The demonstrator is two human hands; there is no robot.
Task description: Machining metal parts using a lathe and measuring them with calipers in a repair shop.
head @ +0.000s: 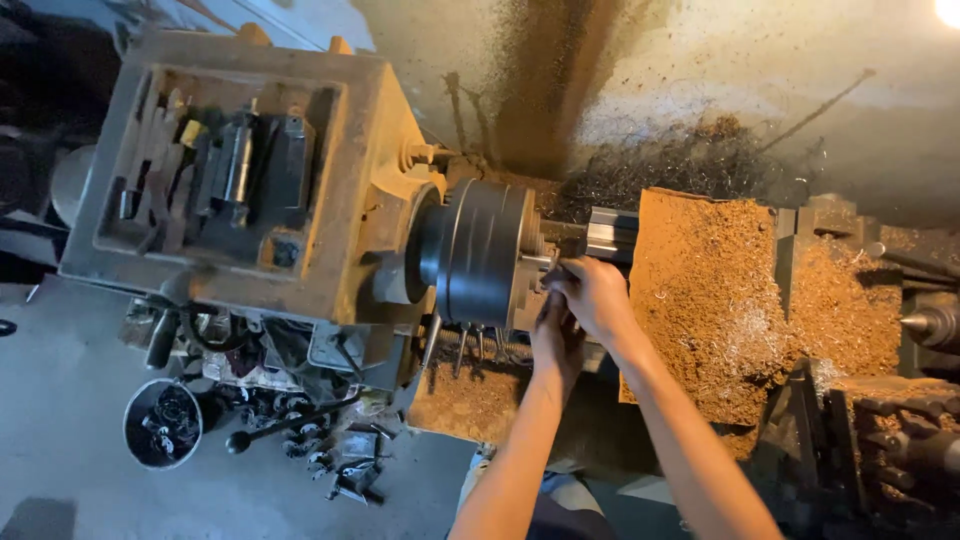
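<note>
At far left, the lathe headstock [240,170] carries a recessed top tray [215,165] holding dark tools and a small yellow piece; below it, on the floor [70,400], stand a round can [162,424] of dark metal parts and a scatter of loose fittings. To the right of the headstock sits the chuck [478,252] — a large dark steel cylinder, judged heavy, rigid and probably oily on its rim, so purchase is better at its face and jaws than on the smooth circumference. The left hand [557,338] reaches up from below with fingers curled at the lower face of the chuck; what it grips is hidden by the other hand. The right hand [592,295] lies just above it, closed around a small part at the chuck face, next to a short bright metal workpiece [612,236] projecting from the chuck. Whether that hand holds a key or the workpiece cannot be told. Further right, a board [705,300] lies heaped with brown swarf, and the tailstock point [915,322] shows at the edge — well apart from both hands.
</note>
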